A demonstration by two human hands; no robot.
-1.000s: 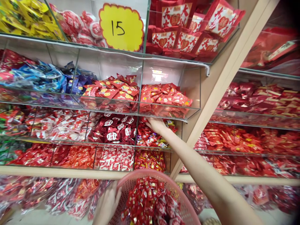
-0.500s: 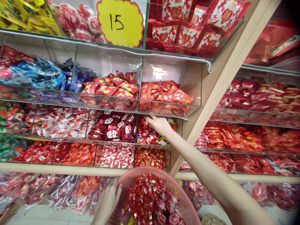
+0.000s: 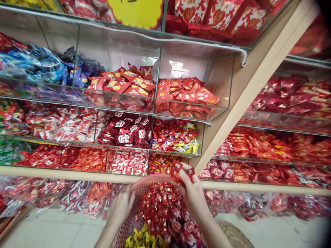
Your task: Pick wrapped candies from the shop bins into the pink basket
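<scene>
A pink perforated plastic basket [image 3: 138,193] is in front of me. Inside lie small red wrapped candies [image 3: 159,203], larger red-and-white wrapped candies [image 3: 184,229] and yellow-wrapped ones [image 3: 144,237]. My left hand [image 3: 120,203] is closed on the basket's left rim. Over the right side of the rim, my right hand [image 3: 192,193] is closed around several red wrapped candies [image 3: 178,170], which stick out between thumb and fingers. Just behind it is a glass shelf compartment of mixed red and yellow candies [image 3: 176,136].
Glass-fronted shelves hold orange-printed red packets [image 3: 187,91], dark red packets [image 3: 126,129] and blue packets [image 3: 38,65]. A slanting wooden post [image 3: 253,86] divides the shelving. Below the wooden ledge [image 3: 77,174] are bagged sweets [image 3: 77,198]. A woven round object [image 3: 232,234] sits at lower right.
My right hand has come out of the mixed-candy compartment and down to the basket, with red candies in it. My left hand stays on the rim. The view has tilted down.
</scene>
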